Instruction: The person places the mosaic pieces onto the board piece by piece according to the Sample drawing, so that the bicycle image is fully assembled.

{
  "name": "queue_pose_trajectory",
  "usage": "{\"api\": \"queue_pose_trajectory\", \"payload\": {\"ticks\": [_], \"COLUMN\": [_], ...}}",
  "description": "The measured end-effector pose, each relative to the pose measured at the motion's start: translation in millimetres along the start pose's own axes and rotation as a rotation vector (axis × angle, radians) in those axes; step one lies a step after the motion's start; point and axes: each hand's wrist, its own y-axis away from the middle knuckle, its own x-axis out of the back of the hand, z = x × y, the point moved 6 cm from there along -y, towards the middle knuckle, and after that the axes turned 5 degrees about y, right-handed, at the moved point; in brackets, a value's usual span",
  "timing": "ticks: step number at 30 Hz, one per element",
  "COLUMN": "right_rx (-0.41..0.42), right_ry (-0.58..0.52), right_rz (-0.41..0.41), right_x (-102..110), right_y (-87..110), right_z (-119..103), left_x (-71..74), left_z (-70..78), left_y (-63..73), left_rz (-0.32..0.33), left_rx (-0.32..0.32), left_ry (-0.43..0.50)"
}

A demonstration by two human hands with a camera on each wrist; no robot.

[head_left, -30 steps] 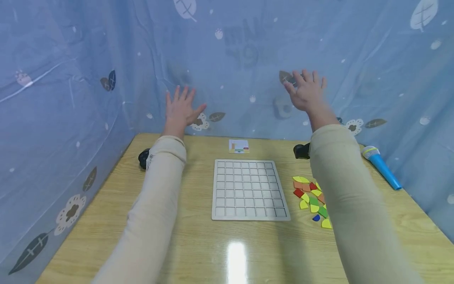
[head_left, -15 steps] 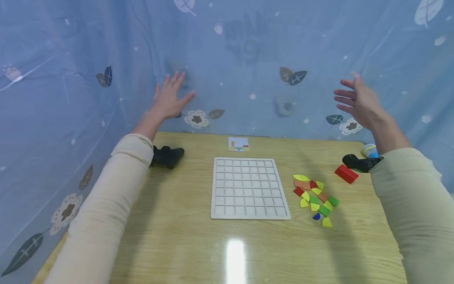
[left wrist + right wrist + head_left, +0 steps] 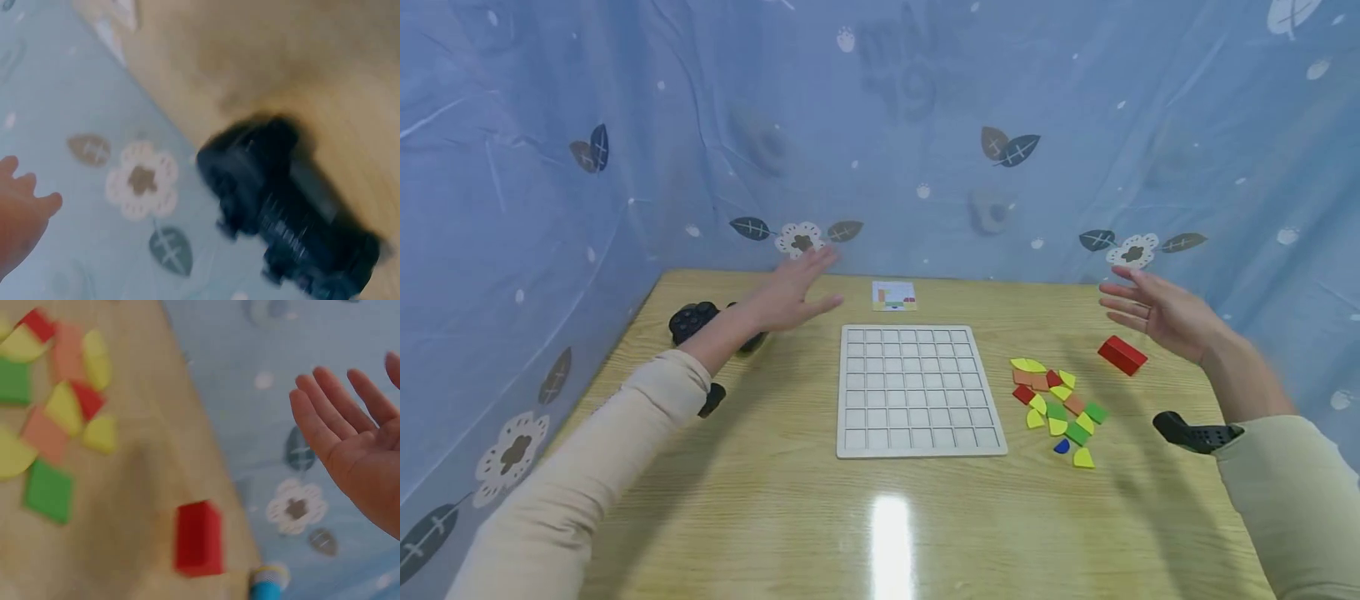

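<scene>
My left hand [image 3: 793, 292] is held out over the back left of the table, fingers straight and thumb apart, holding nothing. Beneath its wrist is a black game controller [image 3: 692, 321], partly covered by the forearm; the left wrist view shows that controller [image 3: 287, 212] more fully. On the right, my other hand [image 3: 1180, 321] is raised with its palm turned inward and nothing in it. Close below that hand lies a red block [image 3: 1122, 356]. A white grid board [image 3: 917, 398] lies between the hands, with flat coloured pieces [image 3: 1056, 410] scattered to its right.
A small printed card [image 3: 893, 302] lies behind the board. The right wrist view shows a toy microphone [image 3: 267, 587] at the table's edge. Blue patterned curtain [image 3: 917, 125] encloses the back and sides. Black wrist devices, like the right one [image 3: 1195, 435], jut out below the wrists.
Both hands have come down from high before the curtain. The right hand has swung outward and turned its palm inward, uncovering the red block. The left forearm has shifted left, then its hand dropped.
</scene>
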Motion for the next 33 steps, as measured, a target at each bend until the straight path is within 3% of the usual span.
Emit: {"api": "queue_pose_trajectory", "payload": {"ticks": [4,9,13,16,26,33], "right_rx": [-0.007,-0.012,-0.065,-0.084,-0.083,-0.043], "right_ry": [0.122,0.314,0.565,0.657,0.79,0.845], "right_rz": [-0.056,-0.082,-0.062,-0.065,-0.03,-0.009], "right_x": [0.6,5.2,5.7,4.1,1.0,-1.2], "right_y": [5.9,13.2,11.7,8.9,2.3,-1.6], "right_z": [34.3,68.9,87.5,96.3,107.7,109.7], "left_x": [-29.4,-62.1,-79.0,-86.9,-104.1,-106.6], "left_z": [1.5,1.3,1.5,0.9,-7.1,-10.1], "left_y": [3.2,8.5,14.5,18.2,25.9,28.0], "left_rz": [-0.069,-0.229,-0.331,-0.374,-0.438,-0.424], "left_rx": [-0.042,-0.019,-0.022,-0.012,0.022,0.037], "left_ry": [0.031,0.038,0.005,0.014,0.022,0.028]}}
